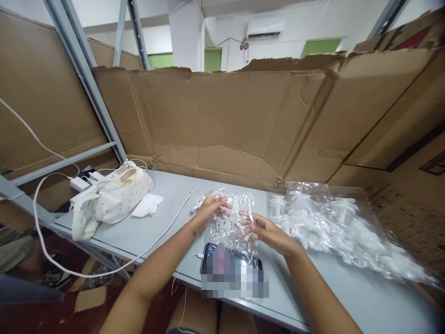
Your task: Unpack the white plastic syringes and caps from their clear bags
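- Bag, small and clear [248,204]: above grey table [174,185], between both hands.
- Left hand [216,207] and right hand [260,230]: fingers loosely curved at film; firm grasp cannot be told.
- Phone [208,255]: on table, nearer wearer.

Glossy, crinkled clear plastic bag [248,202] above smooth grey tabletop [170,185], beside matt, creased brown cardboard panel [215,116].

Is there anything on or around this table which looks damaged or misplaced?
The cardboard panel behind the table looks damaged: its top edge is ragged. At left, the strap of the cloth bag droops untidily at the table's front edge. Nothing looks spilled.
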`<state>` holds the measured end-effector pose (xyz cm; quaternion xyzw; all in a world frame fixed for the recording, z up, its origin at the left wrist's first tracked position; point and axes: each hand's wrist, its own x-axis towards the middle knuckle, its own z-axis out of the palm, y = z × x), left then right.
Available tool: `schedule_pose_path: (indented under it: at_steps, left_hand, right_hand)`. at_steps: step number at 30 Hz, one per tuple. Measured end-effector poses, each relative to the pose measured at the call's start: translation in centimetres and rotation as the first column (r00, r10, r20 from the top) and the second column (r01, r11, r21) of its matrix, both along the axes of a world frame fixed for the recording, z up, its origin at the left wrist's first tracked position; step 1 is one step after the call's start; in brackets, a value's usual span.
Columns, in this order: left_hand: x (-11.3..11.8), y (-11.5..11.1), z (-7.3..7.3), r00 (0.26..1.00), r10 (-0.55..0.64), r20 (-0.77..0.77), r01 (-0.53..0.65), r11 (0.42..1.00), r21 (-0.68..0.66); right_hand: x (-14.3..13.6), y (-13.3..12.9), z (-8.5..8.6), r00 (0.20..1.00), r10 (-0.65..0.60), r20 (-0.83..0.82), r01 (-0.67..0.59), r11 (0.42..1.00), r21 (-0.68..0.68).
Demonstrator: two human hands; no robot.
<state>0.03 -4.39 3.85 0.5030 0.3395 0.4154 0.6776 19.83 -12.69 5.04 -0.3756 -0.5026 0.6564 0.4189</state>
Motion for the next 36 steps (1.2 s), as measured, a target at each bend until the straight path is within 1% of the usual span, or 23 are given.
schedule_pose_path:
  at_steps: [2,3,6,7,9,12,14,18,20,23,26,28,29,30,33,34,36]
  left_hand:
    - [0.1,-0.2,0.0,0.999,-0.049,-0.012,0.049,0.999,-0.017]
    - [0.1,-0.3,0.1,0.997,-0.076,-0.020,0.076,0.997,-0.027]
    - [0.3,-0.9,0.1,0.987,-0.153,-0.041,0.151,0.987,-0.047]
    - [0.4,-1.0,0.1,0.984,-0.169,-0.047,0.167,0.985,-0.046]
    - [0.5,-1.1,0.0,0.982,-0.180,-0.057,0.178,0.983,-0.039]
    - [0.5,-0.9,-0.3,0.984,-0.158,-0.081,0.157,0.987,-0.023]
    - [0.5,-0.6,-0.6,0.985,-0.133,-0.109,0.134,0.991,-0.003]
    - [0.5,0.1,-0.9,0.989,-0.023,-0.147,0.034,0.997,0.073]
    - [0.4,0.2,-0.8,0.989,0.007,-0.146,0.009,0.994,0.105]
    - [0.3,0.2,-0.5,0.991,0.007,-0.136,0.014,0.988,0.152]
    - [0.2,-0.1,-0.1,0.995,0.005,-0.104,0.016,0.979,0.205]
    - [0.1,-0.3,0.1,0.997,0.031,-0.072,-0.014,0.974,0.227]
    - [0.1,-0.4,0.1,0.997,0.049,-0.057,-0.034,0.972,0.233]
    - [0.1,-0.4,0.2,0.997,0.066,-0.045,-0.053,0.970,0.235]
    - [0.1,-0.5,0.4,0.995,0.092,-0.025,-0.084,0.968,0.238]
    - [0.1,-0.5,0.4,0.994,0.104,-0.021,-0.096,0.965,0.244]
    - [0.1,-0.5,0.5,0.990,0.144,-0.009,-0.136,0.954,0.268]
  right_hand:
    - [0.0,0.5,-0.3,0.989,-0.135,-0.056,0.136,0.991,0.010]
    - [0.0,0.7,-0.4,0.974,-0.212,-0.076,0.213,0.977,0.008]
    - [0.0,1.4,-0.8,0.902,-0.427,-0.062,0.428,0.903,0.019]
    - [0.1,1.6,-0.9,0.880,-0.473,-0.038,0.474,0.880,0.029]
    - [0.2,1.7,-1.1,0.856,-0.517,0.009,0.516,0.856,0.041]
    - [0.2,1.8,-1.3,0.860,-0.509,0.050,0.506,0.861,0.053]
    - [0.2,1.8,-1.4,0.862,-0.502,0.076,0.496,0.864,0.085]
    - [0.1,1.9,-1.6,0.840,-0.532,0.111,0.516,0.845,0.142]
    - [0.0,2.0,-1.6,0.828,-0.549,0.111,0.532,0.833,0.153]
    - [-0.1,2.1,-1.7,0.809,-0.578,0.106,0.557,0.812,0.172]
    - [-0.1,2.0,-1.5,0.792,-0.605,0.080,0.575,0.784,0.236]
    - [0.1,1.8,-1.4,0.802,-0.595,0.047,0.562,0.780,0.276]
    - [0.2,1.8,-1.3,0.821,-0.570,0.039,0.538,0.794,0.284]
    - [0.2,1.7,-1.2,0.847,-0.530,0.044,0.498,0.820,0.281]
    - [-0.1,1.6,-1.2,0.912,-0.390,0.126,0.353,0.904,0.242]
    - [-0.2,1.6,-1.2,0.917,-0.366,0.157,0.327,0.917,0.228]
    - [-0.5,1.6,-1.4,0.908,-0.371,0.194,0.329,0.919,0.218]
